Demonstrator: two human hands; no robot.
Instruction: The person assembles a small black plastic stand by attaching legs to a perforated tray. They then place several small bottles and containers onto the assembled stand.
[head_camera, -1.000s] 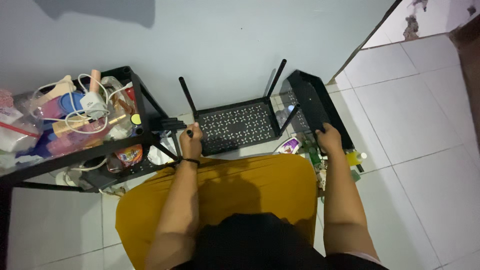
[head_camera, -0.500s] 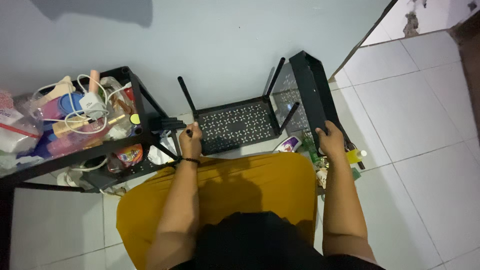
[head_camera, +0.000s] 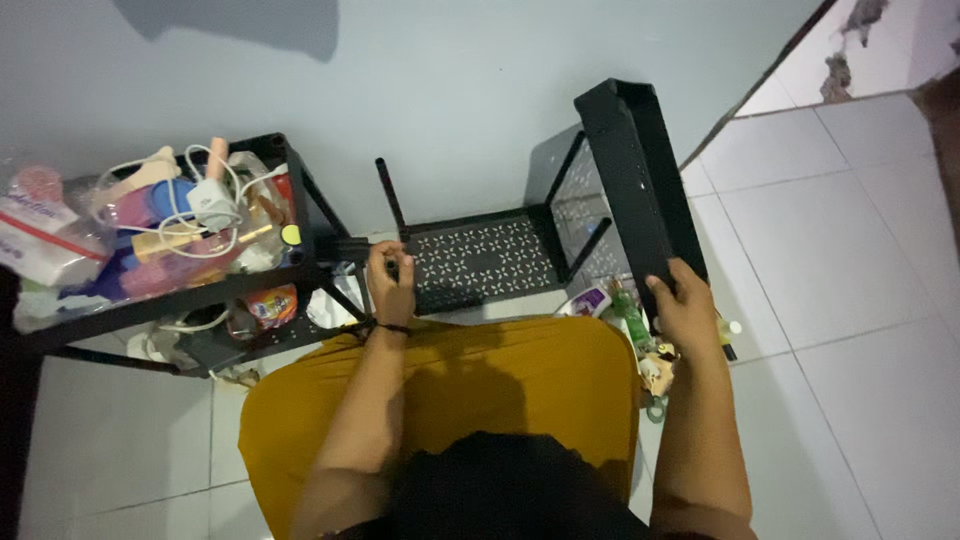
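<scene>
Fingers of the left hand (head_camera: 388, 275) are curled tight around the front left post of a black metal rack (head_camera: 520, 250), at the corner of its perforated shelf (head_camera: 480, 262). Fingers of the right hand (head_camera: 682, 305) wrap over the near end of a black perforated panel (head_camera: 640, 180) that stands tilted up on edge at the shelf's right side. Both hands are closed in a firm grip. A thin dark band circles the left wrist.

Judging from the pose, the rack is being assembled or shifted, with the side panel being steadied against the shelf; a careful next move would call for lining up the panel's corner with the post while keeping the shelf level.

Nearest the viewer, a mustard-yellow garment (head_camera: 480, 400) covers the lap. Just past the right knee, small bottles and toys (head_camera: 630, 320) lie on the white tiled floor (head_camera: 850, 330), close under the panel, where they could be knocked. Left of the left hand, touching the rack, stands a second black shelf unit (head_camera: 200, 300) piled with cables, a white charger and packets. Farthest away is a pale grey wall (head_camera: 450, 100).
</scene>
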